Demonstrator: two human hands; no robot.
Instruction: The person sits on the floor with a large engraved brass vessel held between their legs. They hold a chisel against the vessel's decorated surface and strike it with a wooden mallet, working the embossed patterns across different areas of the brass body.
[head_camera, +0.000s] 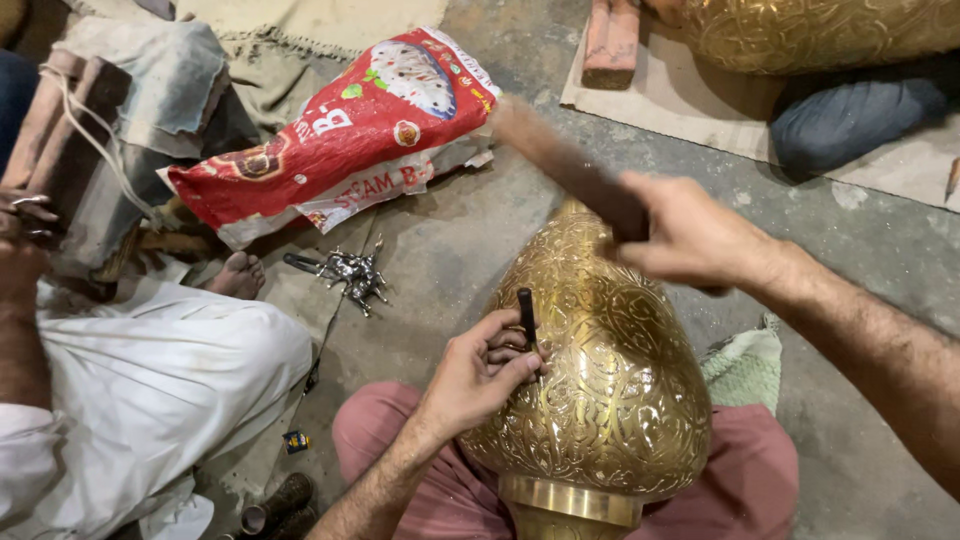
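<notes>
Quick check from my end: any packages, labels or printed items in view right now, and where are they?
Printed sack: lying on the floor at upper left, beyond the brass vessel; crumpled plastic bag, red and white with a grain picture.
Small packet: floor at lower left beside the white-clothed leg; tiny, dark blue and yellow.
No screens or signs.

Soft even light; glare on brass vessel; raised wooden mallet motion-blurred.

head view | looks steeply down | close over lap and floor
</notes>
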